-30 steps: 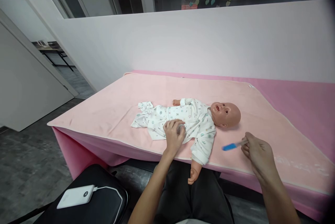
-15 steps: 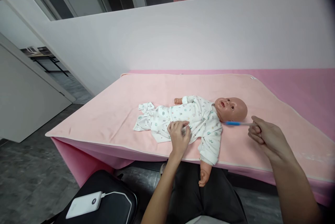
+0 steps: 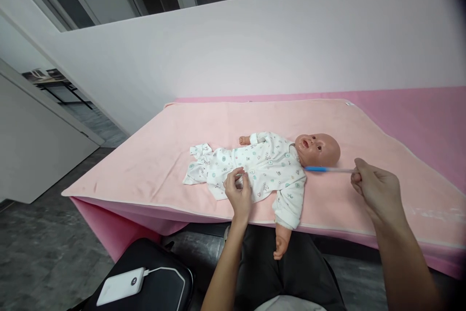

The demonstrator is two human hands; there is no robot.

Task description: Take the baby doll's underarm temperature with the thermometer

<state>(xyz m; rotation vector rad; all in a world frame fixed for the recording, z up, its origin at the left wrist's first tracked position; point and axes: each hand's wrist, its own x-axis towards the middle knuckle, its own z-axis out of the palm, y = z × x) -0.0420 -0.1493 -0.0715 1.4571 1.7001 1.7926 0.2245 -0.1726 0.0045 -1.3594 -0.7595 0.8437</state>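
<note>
Shifted left since earlier: blue-tipped stick (image 3: 327,169), tip now at neck of one doll (image 3: 269,168), pinched in right hand (image 3: 376,192). Left hand (image 3: 238,192) loosely curled on romper, 6 o'clock of torso; doll's legs hidden.

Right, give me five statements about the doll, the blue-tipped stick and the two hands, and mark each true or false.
1. The baby doll lies on its back on the pink towel. True.
2. The right hand holds a thin blue-tipped stick with its tip at the doll's neck. True.
3. The left hand grips the doll's head. False: it rests on the printed white romper at the belly.
4. One doll arm hangs over the table's near edge. True.
5. The white power bank lies on the towel beside the doll. False: it sits on a black bag below the table.
</note>
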